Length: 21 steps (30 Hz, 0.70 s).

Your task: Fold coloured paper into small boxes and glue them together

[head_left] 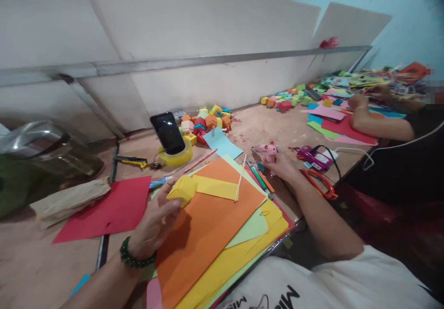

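Observation:
My left hand (162, 214), a dark bead bracelet at its wrist, pinches a small folded yellow paper box (183, 190) above the stack of coloured paper. From behind the box a yellow paper strip (217, 188) reaches over the top orange sheet (204, 230); whether the two are joined I cannot tell. A thin pale stick (240, 179) crosses the strip's far end. Further right, my right hand (280, 164) is closed round the handle of a pink glue gun (268, 150), beyond the stack's far edge. Part of the gun's handle is hidden by the fingers.
A phone (168, 133) leans on a yellow tape roll (176, 154), near piled paper cubes (204, 121). Pens (258, 179), orange-handled scissors (321, 184) and a purple device (315, 157) lie rightward. A cutter knife (132, 161) and red sheet (107, 207) are left. Another person's hands (360, 103) work far right.

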### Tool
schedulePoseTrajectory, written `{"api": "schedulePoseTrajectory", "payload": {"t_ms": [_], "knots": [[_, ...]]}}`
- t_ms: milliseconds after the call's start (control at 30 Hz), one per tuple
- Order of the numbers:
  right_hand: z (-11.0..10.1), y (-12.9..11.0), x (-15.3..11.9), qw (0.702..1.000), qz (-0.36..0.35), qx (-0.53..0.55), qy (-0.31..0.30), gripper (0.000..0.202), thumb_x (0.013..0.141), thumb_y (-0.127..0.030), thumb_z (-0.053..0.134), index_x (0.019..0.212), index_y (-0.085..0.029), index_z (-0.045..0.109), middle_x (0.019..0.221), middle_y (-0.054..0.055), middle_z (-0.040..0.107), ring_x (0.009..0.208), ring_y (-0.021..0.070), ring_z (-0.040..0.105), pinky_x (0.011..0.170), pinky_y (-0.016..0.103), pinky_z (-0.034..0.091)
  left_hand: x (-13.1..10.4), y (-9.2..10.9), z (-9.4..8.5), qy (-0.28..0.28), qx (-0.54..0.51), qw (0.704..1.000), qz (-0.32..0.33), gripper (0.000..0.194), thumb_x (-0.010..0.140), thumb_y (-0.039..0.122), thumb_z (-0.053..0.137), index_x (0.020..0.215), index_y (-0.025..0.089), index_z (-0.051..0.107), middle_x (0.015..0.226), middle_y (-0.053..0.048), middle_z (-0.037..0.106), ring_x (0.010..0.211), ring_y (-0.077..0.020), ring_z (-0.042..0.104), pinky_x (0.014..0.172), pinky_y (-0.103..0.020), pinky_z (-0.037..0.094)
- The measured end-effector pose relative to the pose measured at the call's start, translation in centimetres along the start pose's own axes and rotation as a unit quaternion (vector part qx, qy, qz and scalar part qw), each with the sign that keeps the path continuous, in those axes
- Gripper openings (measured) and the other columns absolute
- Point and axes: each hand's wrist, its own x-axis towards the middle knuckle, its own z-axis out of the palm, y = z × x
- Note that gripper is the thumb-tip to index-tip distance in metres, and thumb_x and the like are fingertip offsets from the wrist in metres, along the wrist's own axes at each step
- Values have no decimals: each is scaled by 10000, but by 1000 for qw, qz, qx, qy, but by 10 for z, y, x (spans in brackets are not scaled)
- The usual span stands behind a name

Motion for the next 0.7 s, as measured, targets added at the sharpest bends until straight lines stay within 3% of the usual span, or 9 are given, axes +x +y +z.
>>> {"api": "schedulePoseTrajectory", "payload": {"t_ms": [100,200,333,400,500,600,700], "knots": [[-5,7,3,998,2,49,46,369,746,-425,657,914,-97,682,797,117,699,800,243,632,676,291,463,4,-2,-5,-35,21,999,12,538,633,204,787,1133,232,589,1083,-27,658,959,-171,614,785,-209,483],[-24,2,-11,972,-61,190,121,396,778,-441,632,966,-94,676,831,104,697,824,224,627,699,286,487,7,-7,-8,-65,36,997,29,555,654,206,782,1170,227,579,1109,-47,650,1005,-195,594,833,-242,465],[-41,-21,-51,941,-132,292,106,362,797,-478,628,967,-164,683,837,63,691,749,207,636,651,299,521,7,-10,-6,-98,45,993,44,457,651,208,798,1063,214,601,1060,-54,649,945,-192,591,786,-250,458],[-44,-35,-73,926,-159,340,52,322,793,-497,636,891,-197,697,755,50,681,633,197,620,547,295,514,5,-10,-4,-109,52,991,55,451,668,210,793,1078,225,605,1110,-54,632,963,-186,579,795,-252,455],[-42,-52,-101,892,-229,373,-114,321,810,-527,607,860,-231,720,656,44,657,538,190,588,445,284,479,4,-11,-3,-118,72,988,74,477,689,218,784,1132,247,609,1165,-50,620,1010,-192,565,822,-258,454],[-39,-68,-118,859,-272,380,-209,384,843,-521,570,1081,-247,693,811,63,701,634,200,628,566,297,533,4,-12,-5,-122,101,984,78,427,716,228,767,1116,246,618,1128,-54,642,998,-197,576,812,-264,461],[-39,-83,-125,830,-294,394,-264,460,855,-510,565,1221,-237,628,964,77,709,802,215,666,711,297,556,3,-11,-5,-115,120,982,87,401,729,240,757,1104,240,616,1112,-62,646,997,-205,582,816,-276,472]]}}
